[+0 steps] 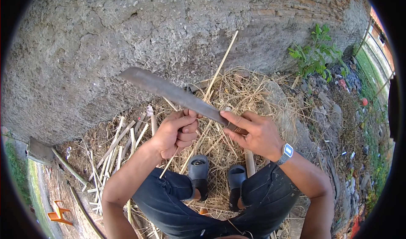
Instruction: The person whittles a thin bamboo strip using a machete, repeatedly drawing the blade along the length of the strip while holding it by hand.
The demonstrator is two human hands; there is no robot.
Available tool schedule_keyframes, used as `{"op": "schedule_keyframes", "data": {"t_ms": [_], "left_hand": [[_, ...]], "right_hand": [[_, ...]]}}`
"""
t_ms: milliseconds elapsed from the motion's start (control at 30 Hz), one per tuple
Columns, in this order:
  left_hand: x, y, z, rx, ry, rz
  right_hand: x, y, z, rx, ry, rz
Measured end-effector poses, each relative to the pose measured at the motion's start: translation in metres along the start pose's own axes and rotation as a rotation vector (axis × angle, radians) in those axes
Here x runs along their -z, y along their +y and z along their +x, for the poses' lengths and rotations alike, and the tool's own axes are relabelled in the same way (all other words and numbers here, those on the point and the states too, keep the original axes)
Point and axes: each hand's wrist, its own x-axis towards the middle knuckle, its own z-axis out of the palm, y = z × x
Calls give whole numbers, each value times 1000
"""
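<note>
My right hand point(258, 135) grips a machete point(169, 91) by its handle, the thumb and index finger lying near the base of the blade. The broad dark blade points up and to the left, passing over my left hand. In the closed fingers of my left hand point(179, 131) is a thin pale bamboo strip point(223, 63). It slants from the wall at the top down past the fist toward my knee. The blade crosses the strip just above my left fingers; whether the two touch, I cannot tell.
Bamboo shavings point(239, 84) cover the ground around my sandals point(198, 168). Several split bamboo pieces point(114, 148) lie at the left. A rough concrete wall point(127, 36) rises ahead, with a leafy plant point(319, 53) at its right. An orange chair point(60, 213) stands far left.
</note>
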Motion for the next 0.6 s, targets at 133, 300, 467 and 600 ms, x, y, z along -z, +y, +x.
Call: {"op": "schedule_keyframes", "data": {"t_ms": [133,300,467,600], "left_hand": [[-8,5,-3,57,14,7],[-9,8,-5,80,-31,17],[0,9,-13,87,-66,8],[0,4,-23,153,-98,22]], "right_hand": [[-1,15,4,-161,155,189],[6,-1,-1,-64,103,177],[11,19,3,-46,53,-9],[20,67,1,-397,398,152]]}}
